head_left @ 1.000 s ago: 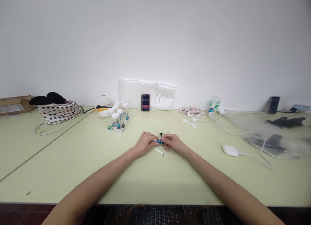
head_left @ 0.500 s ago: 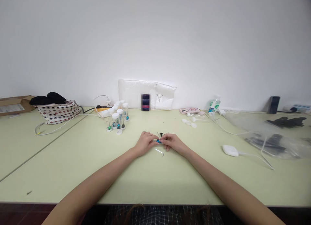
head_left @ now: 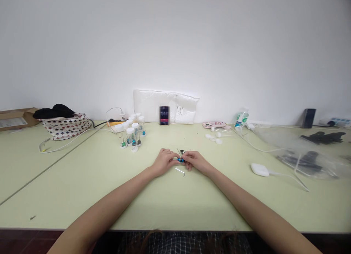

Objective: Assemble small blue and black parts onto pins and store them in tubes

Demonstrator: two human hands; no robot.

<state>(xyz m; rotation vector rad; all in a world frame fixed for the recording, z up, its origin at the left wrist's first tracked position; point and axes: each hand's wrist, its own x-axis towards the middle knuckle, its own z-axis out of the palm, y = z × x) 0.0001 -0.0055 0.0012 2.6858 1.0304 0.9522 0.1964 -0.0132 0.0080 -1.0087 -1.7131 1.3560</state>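
Observation:
In the middle of the table, my left hand [head_left: 164, 162] and my right hand [head_left: 196, 161] face each other with pinched fingers. Between their fingertips is a small shiny blue part [head_left: 180, 160], gripped from both sides; its exact kind is too small to make out. A thin metal rod seems to run from it towards my left fingers. Just beyond the fingertips stands a small black piece [head_left: 181, 151], beside a thin metal pin [head_left: 178, 150]. An L-shaped hex key [head_left: 180, 171] lies on the table, nearer to me than the hands.
Several clear tubes with white caps [head_left: 131, 131] stand to the left. White discs [head_left: 218, 141] and a pink phone [head_left: 214, 125] lie back right. A white charger [head_left: 260, 170] and plastic bag [head_left: 307, 162] are further right. A phone [head_left: 164, 115] leans at the back.
My right fingertips have shifted slightly right along the blue part, and more of it shows between the hands. My left hand has hardly moved.

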